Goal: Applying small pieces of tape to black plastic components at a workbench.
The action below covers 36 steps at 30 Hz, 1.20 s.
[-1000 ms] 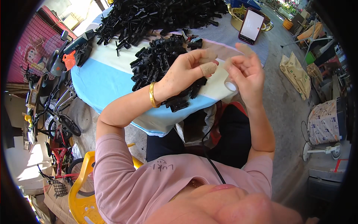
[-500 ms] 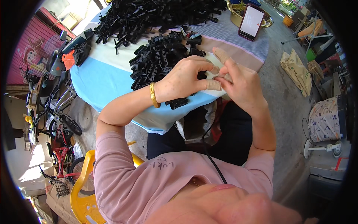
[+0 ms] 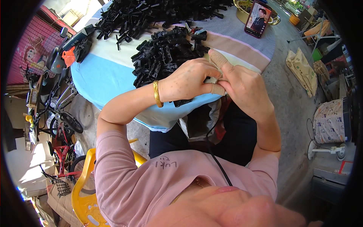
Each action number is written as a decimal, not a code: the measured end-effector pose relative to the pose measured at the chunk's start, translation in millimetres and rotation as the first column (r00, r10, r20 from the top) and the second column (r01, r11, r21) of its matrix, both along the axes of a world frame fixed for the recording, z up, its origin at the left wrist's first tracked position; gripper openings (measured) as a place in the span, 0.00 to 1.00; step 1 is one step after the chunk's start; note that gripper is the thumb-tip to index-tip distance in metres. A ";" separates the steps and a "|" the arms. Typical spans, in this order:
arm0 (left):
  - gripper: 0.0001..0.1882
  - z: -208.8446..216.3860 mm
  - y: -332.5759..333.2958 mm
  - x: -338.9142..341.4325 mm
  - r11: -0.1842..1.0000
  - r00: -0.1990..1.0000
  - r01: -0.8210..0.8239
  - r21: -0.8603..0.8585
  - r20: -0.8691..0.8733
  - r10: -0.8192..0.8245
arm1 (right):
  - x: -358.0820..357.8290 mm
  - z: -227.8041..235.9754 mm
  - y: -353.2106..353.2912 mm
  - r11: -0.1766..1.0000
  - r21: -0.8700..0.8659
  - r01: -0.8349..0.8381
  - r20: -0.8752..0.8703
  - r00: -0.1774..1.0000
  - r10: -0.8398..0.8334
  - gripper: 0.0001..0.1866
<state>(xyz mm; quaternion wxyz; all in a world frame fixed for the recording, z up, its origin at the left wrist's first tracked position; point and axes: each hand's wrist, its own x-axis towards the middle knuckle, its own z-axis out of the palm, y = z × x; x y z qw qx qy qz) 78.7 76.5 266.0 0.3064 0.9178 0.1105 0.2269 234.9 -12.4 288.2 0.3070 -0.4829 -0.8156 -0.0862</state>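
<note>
Above the table's near edge, my left hand (image 3: 185, 78), with a gold bangle at its wrist, meets my right hand (image 3: 245, 86). Tan tape wraps fingertips on both. The left thumb and fingers are closed in a pinch, with a bit of something dark showing between them. My right thumb and a finger pinch against the left fingertips, while a taped right finger points up and away. What either pinch holds is mostly hidden. Just beyond the left hand lies a heap of black plastic clip-like parts (image 3: 160, 55).
A larger pile of black parts (image 3: 159, 13) covers the table's far side. The cloth-covered table (image 3: 100, 70) also bears a propped phone (image 3: 259, 19) beside a gold-coloured basin (image 3: 274, 19). A yellow plastic chair (image 3: 81, 196) and a red bicycle (image 3: 62, 155) stand at left.
My right hand has come closer to the left, its fingers pressing more tightly at the left fingertips. The phone's screen has turned from pale to a picture of a person.
</note>
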 end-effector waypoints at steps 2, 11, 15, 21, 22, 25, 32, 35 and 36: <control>0.17 3.5 -2.1 -1.1 1.000 1.000 0.009 -0.004 -0.021 -0.009 | -0.2 -0.6 -0.6 0.999 -0.039 -0.015 0.000 1.000 0.015 0.35; 0.10 -5.7 5.4 -2.1 0.997 0.996 0.072 -0.029 -0.059 -0.074 | 3.0 -0.6 0.0 0.989 -0.144 -0.038 0.038 0.998 0.044 0.37; 0.08 -2.3 6.8 -2.3 0.983 0.983 0.183 -0.001 0.009 -0.183 | 13.7 -0.7 7.2 0.977 -0.152 -0.152 -0.067 0.987 0.143 0.38; 0.09 1.1 20.6 -4.9 0.673 0.919 0.329 -0.663 0.059 -0.391 | 48.4 -6.6 26.8 0.646 -0.488 -0.586 -0.593 0.766 0.247 0.53; 0.09 5.6 20.0 -5.8 0.442 0.908 0.246 -0.863 0.046 -0.416 | 47.3 -8.4 26.9 0.650 -0.486 -0.584 -0.589 0.768 0.249 0.53; 0.11 12.1 14.3 -9.1 0.290 0.939 0.230 -0.929 0.133 -0.317 | 32.7 -14.0 25.4 0.779 -0.370 -0.506 -0.563 0.789 0.245 0.50; 0.15 26.9 15.1 -15.2 0.171 0.957 0.289 -0.942 0.279 -0.083 | 26.7 -21.6 26.8 0.914 -0.158 -0.373 -0.612 0.764 0.206 0.42; 0.16 30.1 17.7 -16.8 0.082 0.920 0.392 -0.916 0.392 -0.025 | 28.4 -25.0 26.3 0.927 -0.047 -0.372 -0.740 0.637 0.218 0.38; 0.16 30.5 17.8 -17.0 0.085 0.919 0.393 -0.915 0.393 -0.027 | 28.6 -26.3 25.3 0.947 -0.027 -0.320 -0.724 0.660 0.202 0.35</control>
